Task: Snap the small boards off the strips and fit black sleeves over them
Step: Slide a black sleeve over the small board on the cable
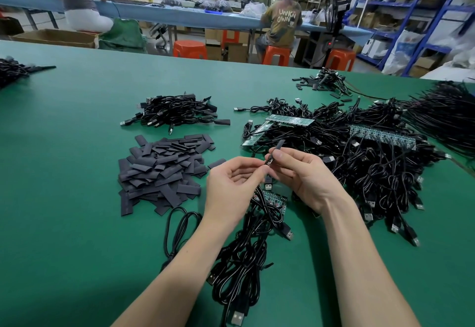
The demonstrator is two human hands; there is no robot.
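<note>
1. Head view: right hand point(300, 175) has its fingers clamped on a black sleeve point(279, 147), held above the near centre of the table point(77, 224).
2. Left hand point(232, 185) pinches the small board's end at the sleeve mouth; the board itself is mostly hidden.
3. Step judged: sleeving. Next move calls for sliding the sleeve fully over.
4. Spare sleeves point(159, 172) lie left; board strips point(290, 120) lie far right.
</note>
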